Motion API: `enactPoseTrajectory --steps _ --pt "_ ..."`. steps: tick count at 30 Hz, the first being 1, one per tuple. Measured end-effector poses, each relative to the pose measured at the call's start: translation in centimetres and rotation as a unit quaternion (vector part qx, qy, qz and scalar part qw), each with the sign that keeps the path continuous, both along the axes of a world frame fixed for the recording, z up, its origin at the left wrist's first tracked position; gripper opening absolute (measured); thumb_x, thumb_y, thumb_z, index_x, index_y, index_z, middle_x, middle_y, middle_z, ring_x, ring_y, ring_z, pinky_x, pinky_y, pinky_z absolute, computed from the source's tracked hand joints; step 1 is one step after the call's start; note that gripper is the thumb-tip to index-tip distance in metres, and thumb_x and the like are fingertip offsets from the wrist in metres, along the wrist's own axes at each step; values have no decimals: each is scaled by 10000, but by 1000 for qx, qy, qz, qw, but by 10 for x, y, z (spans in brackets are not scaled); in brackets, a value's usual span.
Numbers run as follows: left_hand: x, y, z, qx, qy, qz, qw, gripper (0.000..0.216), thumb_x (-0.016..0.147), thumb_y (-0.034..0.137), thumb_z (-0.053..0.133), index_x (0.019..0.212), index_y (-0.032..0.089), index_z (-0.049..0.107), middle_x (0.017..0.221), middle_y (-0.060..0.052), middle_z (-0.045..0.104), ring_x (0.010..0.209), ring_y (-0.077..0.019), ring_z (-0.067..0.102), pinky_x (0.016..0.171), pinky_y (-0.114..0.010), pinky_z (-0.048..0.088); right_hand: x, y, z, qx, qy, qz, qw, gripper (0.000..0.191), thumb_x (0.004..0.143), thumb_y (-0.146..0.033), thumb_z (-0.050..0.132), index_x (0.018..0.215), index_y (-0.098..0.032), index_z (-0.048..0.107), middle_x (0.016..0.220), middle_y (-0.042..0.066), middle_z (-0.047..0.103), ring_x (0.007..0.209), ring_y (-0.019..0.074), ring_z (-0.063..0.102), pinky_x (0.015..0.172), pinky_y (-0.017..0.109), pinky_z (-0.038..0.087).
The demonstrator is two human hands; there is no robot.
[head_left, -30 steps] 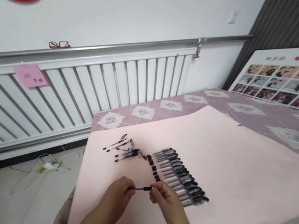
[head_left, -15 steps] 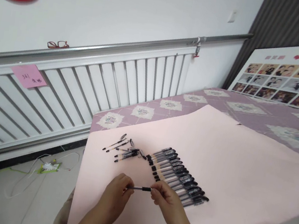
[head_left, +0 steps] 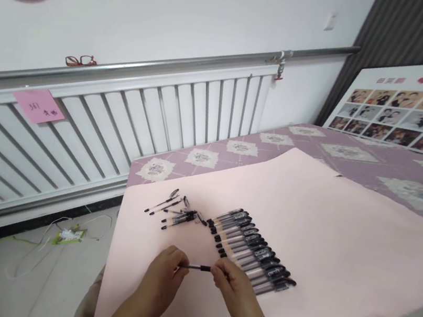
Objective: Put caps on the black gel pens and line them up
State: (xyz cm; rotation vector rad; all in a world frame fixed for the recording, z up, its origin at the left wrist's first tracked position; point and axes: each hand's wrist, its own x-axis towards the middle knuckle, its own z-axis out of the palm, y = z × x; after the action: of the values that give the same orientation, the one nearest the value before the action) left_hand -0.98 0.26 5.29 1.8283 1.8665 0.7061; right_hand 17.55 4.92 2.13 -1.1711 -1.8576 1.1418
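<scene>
My left hand (head_left: 164, 277) and my right hand (head_left: 234, 289) each pinch one end of a thin black pen (head_left: 197, 267), held level just above a pink paper sheet (head_left: 342, 241). The fingers of both hands are closed on it. Just beyond my right hand, a neat row of several capped black pens (head_left: 251, 252) lies side by side on the sheet. Farther left sits a loose cluster of pen parts and pens (head_left: 175, 211).
The pink sheet covers a table with a purple patterned cloth (head_left: 236, 151). A white radiator (head_left: 101, 126) runs along the wall, with red glasses (head_left: 81, 60) and a pink note (head_left: 38, 105) on it. A photo board (head_left: 401, 115) leans at the back right. Wires lie on the floor (head_left: 68, 235).
My hands have drawn slightly closer together along the pen, so less of it shows between them. The pens on the sheet have not moved.
</scene>
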Motion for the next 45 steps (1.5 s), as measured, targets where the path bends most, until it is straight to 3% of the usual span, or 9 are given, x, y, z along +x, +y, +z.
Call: enactPoseTrajectory --steps 10,13,15,17,23,26,32,39,45 --pt "-5 -6 -5 12 -3 -10 1000 115 737 116 506 754 206 575 808 -12 574 786 -159 509 708 -266 394 -6 -4 -1 16 -19 7 1000 333 851 -402 416 573 -222 453 545 -34 481 552 136 463 522 242 333" --pt "-14 -6 -7 13 -25 3 1000 111 743 128 493 764 204 571 797 -9 567 755 -147 511 689 -253 397 -5 -5 -1 11 -2 -25 1000 202 820 -405 470 787 -231 566 650 -15 573 618 156 524 578 247 388" --pt "-24 -4 -10 13 -39 25 999 99 759 152 478 774 199 563 787 -6 560 729 -138 513 673 -243 398 -3 -3 -3 15 5 -74 997 236 799 -405 494 935 -227 566 711 0 611 654 172 552 620 260 416" --pt "-37 -3 -14 12 -47 46 998 97 781 189 460 793 197 556 775 -3 559 708 -135 514 656 -240 395 0 1 -4 31 -3 -118 993 263 788 -404 492 961 -218 563 718 10 621 661 185 563 629 273 428" --pt "-64 -7 -38 5 -60 85 995 158 834 257 381 797 199 524 694 21 543 654 -130 512 606 -227 378 -12 36 12 124 -161 -114 973 221 809 -344 438 900 -211 589 798 41 634 728 196 572 656 282 431" --pt "-68 -10 -49 26 -63 82 994 143 821 247 390 796 203 524 722 14 558 687 -133 522 643 -231 385 -34 63 25 173 -302 -76 934 222 821 -279 415 895 -206 611 882 54 639 835 186 568 743 269 410" --pt "-70 -12 -53 36 -104 83 990 135 811 233 402 784 203 531 712 13 561 670 -134 523 630 -232 386 -82 110 30 157 -425 -96 886 212 802 -268 456 791 -188 652 912 105 641 883 227 553 741 322 375" --pt "-72 -12 -53 58 -127 84 987 125 803 205 419 778 203 541 702 16 558 658 -127 519 624 -222 388 -105 124 20 132 -476 -101 864 185 742 -302 533 772 -176 665 938 134 638 936 299 535 759 433 359" --pt "-73 -12 -50 61 -137 86 985 122 786 192 433 783 207 553 723 10 576 686 -134 529 634 -223 395 -104 117 31 111 -432 -120 887 240 774 -358 479 785 -179 639 885 128 645 876 279 565 719 390 391"
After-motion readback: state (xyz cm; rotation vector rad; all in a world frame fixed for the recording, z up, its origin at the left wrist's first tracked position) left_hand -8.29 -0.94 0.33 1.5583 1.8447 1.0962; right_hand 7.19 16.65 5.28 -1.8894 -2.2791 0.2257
